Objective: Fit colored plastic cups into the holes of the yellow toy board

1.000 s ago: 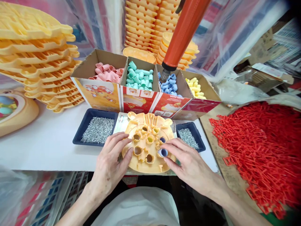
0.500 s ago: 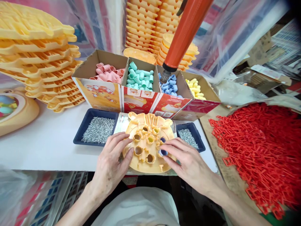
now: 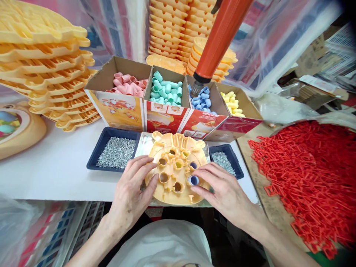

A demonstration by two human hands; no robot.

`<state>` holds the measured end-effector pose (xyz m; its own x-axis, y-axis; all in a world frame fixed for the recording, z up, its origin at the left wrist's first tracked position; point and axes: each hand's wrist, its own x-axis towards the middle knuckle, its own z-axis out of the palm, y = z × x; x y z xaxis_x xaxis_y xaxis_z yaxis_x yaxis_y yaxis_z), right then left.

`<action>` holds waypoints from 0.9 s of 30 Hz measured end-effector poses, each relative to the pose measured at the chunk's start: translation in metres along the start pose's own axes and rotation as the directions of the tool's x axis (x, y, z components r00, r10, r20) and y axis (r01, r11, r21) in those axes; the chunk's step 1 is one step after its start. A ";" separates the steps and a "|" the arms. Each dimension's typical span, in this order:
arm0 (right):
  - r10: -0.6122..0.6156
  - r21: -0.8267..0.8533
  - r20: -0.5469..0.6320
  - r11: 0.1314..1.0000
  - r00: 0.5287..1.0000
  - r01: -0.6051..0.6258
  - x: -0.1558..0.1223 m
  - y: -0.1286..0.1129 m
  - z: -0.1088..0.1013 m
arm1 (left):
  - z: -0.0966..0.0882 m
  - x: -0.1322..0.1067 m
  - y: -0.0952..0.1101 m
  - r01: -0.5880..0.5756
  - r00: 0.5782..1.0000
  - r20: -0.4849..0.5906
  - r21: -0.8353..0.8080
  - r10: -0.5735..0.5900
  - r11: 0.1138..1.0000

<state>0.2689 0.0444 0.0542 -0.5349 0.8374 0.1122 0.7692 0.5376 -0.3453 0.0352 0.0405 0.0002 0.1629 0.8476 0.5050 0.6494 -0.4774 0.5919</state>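
A yellow-orange plastic animal-shaped panel lies back side up before me, with several round holes. My left hand rests at its left edge, fingers spread and thumb apart on the surface. My right hand is over the right side, thumb and fingers apart on either side of a blue plastic cap sitting in a lower right hole. Another blue cap sits in the hole above it. Yellow caps show in middle and upper right holes; the other holes look dark.
Cardboard bins hold pink, teal, blue and yellow caps. Dark trays of screws flank the panel. An orange-red power screwdriver hangs above. Stacked yellow panels stand at left and back; red plastic parts are heaped at right.
My right thumb and fingers have parted a little around the lower blue cap, showing more of it. My left hand stays nearly still. The view has shifted slightly.
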 end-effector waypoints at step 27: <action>0.028 -0.019 -0.028 0.999 0.999 -0.029 -0.006 -0.001 0.001 | 0.000 0.001 0.001 0.009 1.000 -0.009 0.003 -0.009 1.000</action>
<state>0.2714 0.0387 0.0526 -0.5028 0.8547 0.1286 0.7909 0.5150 -0.3306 0.0362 0.0406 0.0008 0.1502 0.8498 0.5052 0.6534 -0.4689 0.5944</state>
